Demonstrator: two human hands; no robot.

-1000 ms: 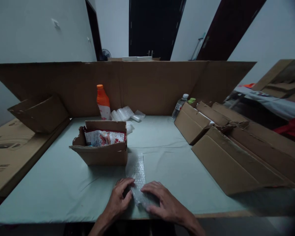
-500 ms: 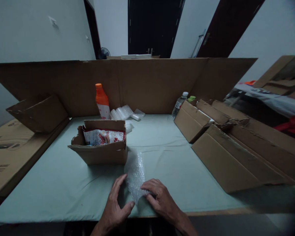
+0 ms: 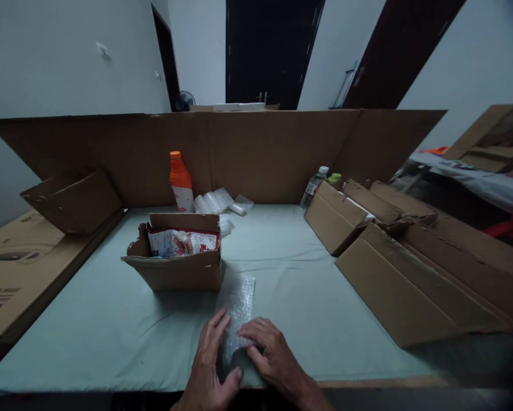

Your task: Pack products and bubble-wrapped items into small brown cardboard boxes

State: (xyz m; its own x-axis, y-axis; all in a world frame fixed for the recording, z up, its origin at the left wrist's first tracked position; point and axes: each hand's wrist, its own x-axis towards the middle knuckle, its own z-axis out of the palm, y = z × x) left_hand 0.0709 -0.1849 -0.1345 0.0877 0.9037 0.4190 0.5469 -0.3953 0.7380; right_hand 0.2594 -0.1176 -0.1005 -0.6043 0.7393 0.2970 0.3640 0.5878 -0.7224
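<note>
A strip of clear bubble wrap (image 3: 238,301) lies on the pale green table cover near the front edge. My left hand (image 3: 209,363) curls round its near end from the left, thumb underneath. My right hand (image 3: 270,357) presses on the same end from the right, fingers bent. Whatever the wrap encloses is hidden between my hands. Just behind the wrap stands a small open cardboard box (image 3: 176,269) with a red and white printed packet (image 3: 180,241) inside.
An orange bottle (image 3: 181,181) and rolled bubble wrap (image 3: 217,200) stand at the back by a tall cardboard wall (image 3: 260,151). A water bottle (image 3: 311,186) and long flattened cartons (image 3: 404,268) fill the right side. More cardboard (image 3: 20,268) lies at the left.
Both hands have closed in on the near end of the bubble wrap. The left hand went from flat beside it to curled round it, and the strip looks shorter.
</note>
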